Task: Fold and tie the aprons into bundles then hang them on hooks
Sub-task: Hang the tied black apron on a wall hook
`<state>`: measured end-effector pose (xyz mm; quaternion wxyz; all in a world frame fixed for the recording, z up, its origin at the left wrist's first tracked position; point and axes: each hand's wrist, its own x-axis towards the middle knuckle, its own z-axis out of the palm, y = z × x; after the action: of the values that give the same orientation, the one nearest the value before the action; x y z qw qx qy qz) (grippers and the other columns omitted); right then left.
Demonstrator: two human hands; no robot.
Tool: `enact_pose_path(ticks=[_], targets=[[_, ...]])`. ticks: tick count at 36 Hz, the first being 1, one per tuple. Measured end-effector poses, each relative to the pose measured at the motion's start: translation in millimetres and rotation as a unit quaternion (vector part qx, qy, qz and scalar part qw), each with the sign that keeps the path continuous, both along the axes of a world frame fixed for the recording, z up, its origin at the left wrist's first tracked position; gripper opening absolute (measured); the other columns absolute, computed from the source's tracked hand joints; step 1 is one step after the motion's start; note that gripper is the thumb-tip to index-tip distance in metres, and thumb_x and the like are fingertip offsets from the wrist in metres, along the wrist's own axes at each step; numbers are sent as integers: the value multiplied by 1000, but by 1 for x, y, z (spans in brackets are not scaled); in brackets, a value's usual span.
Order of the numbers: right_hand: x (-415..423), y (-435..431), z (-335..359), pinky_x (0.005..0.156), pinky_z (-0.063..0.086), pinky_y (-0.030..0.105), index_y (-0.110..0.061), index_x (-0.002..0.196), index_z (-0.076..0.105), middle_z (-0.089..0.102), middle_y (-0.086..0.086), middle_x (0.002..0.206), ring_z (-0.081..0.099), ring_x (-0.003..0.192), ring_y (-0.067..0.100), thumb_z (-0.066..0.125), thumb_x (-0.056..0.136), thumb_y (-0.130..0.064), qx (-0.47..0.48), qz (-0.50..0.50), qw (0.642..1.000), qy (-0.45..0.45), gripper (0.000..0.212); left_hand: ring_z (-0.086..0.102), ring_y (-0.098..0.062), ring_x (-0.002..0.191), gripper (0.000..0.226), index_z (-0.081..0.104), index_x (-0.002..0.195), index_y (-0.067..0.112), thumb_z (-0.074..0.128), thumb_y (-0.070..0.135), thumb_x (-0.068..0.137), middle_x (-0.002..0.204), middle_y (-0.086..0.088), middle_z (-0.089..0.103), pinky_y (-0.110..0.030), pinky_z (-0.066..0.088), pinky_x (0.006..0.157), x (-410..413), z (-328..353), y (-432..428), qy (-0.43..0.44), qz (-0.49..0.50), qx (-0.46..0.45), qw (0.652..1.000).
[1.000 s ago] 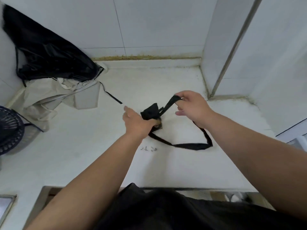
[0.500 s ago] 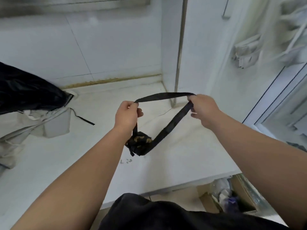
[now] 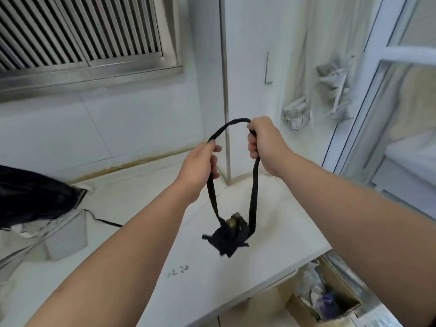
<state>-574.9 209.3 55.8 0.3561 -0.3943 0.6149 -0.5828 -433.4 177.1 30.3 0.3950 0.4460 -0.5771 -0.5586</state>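
Up it comes! The black apron bundle (image 3: 230, 237) has left the bench (image 3: 141, 256) since a second ago and now dangles above the bench's right end, hanging from its strap loop (image 3: 232, 122). The left hand (image 3: 200, 166) pinches one side of the loop. The right hand (image 3: 266, 145), higher above the bench, has its fingers (image 3: 253, 142) clenched round the other side. At the bench's left end a black apron (image 3: 35, 197) lies over a beige apron (image 3: 59, 239). Beyond its right end, pale bundles (image 3: 297, 113) hang on the wall.
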Motion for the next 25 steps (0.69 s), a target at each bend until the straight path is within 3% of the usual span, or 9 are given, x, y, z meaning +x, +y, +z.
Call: enact_pose_path(ticks=[2,5,7,9,11,14,18,21,25], targets=[[-5,3,13,52,22,28,-21,71,30,29,-2,62,24,55,15,34,79,-21,-19,-34,999,12,9,38,-13,54,24,60,90,16,40,25,98,62,3,41,-31,48,66,-12,14,2,13,-12,-12,1000],[-13,10,28,52,17,31,-22,62,24,24,-3,61,20,57,16,31,86,-14,-64,-56,990,111,26,34,-12,50,26,59,87,18,38,24,99,56,6,37,-25,40,55,-26,31,5,34,-19,-23,999],[-22,19,36,55,24,30,-23,63,37,30,-4,63,28,60,15,41,90,-13,-82,-65,985,135,29,31,-11,48,26,59,86,18,37,24,99,53,8,36,-24,36,52,-36,44,4,46,-30,-35,998],[-33,25,39,66,34,25,-20,94,58,45,-7,76,43,71,12,54,90,-15,-89,-57,989,108,7,30,-11,47,25,59,86,17,39,23,98,54,8,35,-24,34,52,-44,57,1,61,-32,-41,997],[-49,29,43,67,38,25,-15,111,59,50,-6,80,47,73,12,57,89,-12,-90,-47,990,97,23,28,-10,45,23,59,86,15,40,22,98,53,8,33,-24,32,49,-59,70,-3,93,-41,-43,994],[-71,35,54,59,42,25,-20,98,58,49,-2,74,43,62,14,54,93,-10,-126,-66,987,70,12,27,-11,46,18,58,84,14,45,18,95,53,7,32,-24,31,48,-83,92,-8,114,-55,-51,991],[-112,31,87,51,42,21,-16,112,52,53,-3,82,43,57,11,53,95,-12,-182,-139,973,19,17,33,-11,51,8,57,84,14,58,20,91,65,4,37,-24,37,51,-119,123,-14,100,-84,-103,986],[-146,19,119,50,40,20,-16,110,54,56,-3,86,46,58,10,56,94,-15,-213,-173,960,50,17,34,-11,54,12,60,83,18,63,28,89,68,5,37,-24,38,54,-145,148,-20,103,-98,-148,979],[-192,-1,160,62,38,20,-23,94,53,59,1,102,51,75,11,61,90,-22,-243,-187,944,124,9,38,-11,56,14,59,82,16,56,23,94,68,3,40,-24,45,58,-184,185,-34,119,-81,-214,966]])
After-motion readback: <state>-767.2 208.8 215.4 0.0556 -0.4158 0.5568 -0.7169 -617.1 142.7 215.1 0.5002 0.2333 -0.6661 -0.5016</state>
